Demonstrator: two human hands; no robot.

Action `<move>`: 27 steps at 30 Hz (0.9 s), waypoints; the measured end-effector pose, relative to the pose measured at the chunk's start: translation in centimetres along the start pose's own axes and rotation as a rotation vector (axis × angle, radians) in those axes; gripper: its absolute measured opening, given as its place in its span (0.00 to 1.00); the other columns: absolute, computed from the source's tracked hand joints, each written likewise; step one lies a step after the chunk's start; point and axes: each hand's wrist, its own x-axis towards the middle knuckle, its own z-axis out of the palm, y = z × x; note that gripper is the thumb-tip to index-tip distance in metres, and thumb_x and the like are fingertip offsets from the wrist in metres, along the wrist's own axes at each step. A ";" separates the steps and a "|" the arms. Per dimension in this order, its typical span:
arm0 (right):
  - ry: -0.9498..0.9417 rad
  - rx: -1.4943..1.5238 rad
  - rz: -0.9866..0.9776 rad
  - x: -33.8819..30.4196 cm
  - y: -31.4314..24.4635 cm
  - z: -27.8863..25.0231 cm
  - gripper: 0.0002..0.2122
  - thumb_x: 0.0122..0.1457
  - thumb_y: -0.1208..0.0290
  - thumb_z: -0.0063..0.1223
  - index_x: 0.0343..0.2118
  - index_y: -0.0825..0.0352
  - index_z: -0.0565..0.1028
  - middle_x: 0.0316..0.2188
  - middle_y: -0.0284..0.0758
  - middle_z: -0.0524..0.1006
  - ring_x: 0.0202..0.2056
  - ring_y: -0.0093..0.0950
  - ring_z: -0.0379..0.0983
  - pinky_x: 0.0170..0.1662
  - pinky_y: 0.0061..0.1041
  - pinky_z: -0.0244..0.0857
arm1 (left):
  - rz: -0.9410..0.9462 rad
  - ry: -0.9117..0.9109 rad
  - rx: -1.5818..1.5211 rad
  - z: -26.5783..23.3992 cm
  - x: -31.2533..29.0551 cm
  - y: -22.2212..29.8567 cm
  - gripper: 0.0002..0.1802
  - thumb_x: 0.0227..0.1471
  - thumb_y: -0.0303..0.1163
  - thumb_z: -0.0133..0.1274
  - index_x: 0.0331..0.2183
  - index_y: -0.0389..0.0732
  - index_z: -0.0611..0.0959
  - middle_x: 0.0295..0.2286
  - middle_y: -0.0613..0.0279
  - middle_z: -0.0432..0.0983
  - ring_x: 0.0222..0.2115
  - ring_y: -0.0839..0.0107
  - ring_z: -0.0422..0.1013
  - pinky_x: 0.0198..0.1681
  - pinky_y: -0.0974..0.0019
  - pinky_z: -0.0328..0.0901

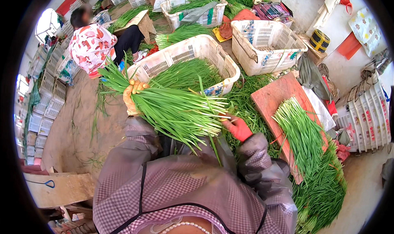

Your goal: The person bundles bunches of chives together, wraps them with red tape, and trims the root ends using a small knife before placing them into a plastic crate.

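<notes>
I hold a thick bundle of long green stalks [176,110] crosswise before me, leafy tips pointing far left, paler ends fanning loosely right.

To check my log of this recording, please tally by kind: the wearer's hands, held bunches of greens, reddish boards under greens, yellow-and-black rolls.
Hands (left hand, right hand): 2
Held bunch of greens: 1
Reddish board: 1
Yellow-and-black roll: 1
Total: 5

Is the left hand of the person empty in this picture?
No, the left hand, in a yellowish glove, is closed around a large bundle of green stalks.
</notes>
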 end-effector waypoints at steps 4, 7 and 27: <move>0.060 -0.159 -0.006 2.3 -2.0 3.1 0.20 0.56 0.65 0.60 0.49 0.70 0.73 0.43 0.42 0.77 0.46 0.30 0.72 0.52 0.29 0.63 | -0.031 -0.067 -0.035 0.1 0.5 -0.3 0.07 0.51 0.27 0.50 0.35 0.41 0.72 0.19 0.72 0.60 0.23 0.78 0.59 0.45 0.67 0.59; 0.069 0.150 0.036 2.2 -1.6 4.6 0.14 0.57 0.70 0.57 0.45 0.70 0.76 0.35 0.35 0.79 0.37 0.21 0.72 0.42 0.23 0.66 | -0.022 -0.059 -0.071 0.3 0.2 0.3 0.07 0.51 0.26 0.51 0.34 0.41 0.71 0.19 0.72 0.59 0.23 0.79 0.58 0.43 0.67 0.59; 0.081 -0.670 -0.135 6.6 -2.5 5.6 0.15 0.57 0.59 0.51 0.39 0.65 0.78 0.28 0.48 0.78 0.31 0.47 0.75 0.36 0.40 0.69 | -0.104 -0.428 -0.126 3.4 1.3 -0.9 0.05 0.46 0.27 0.49 0.30 0.41 0.71 0.16 0.73 0.64 0.19 0.79 0.60 0.35 0.70 0.57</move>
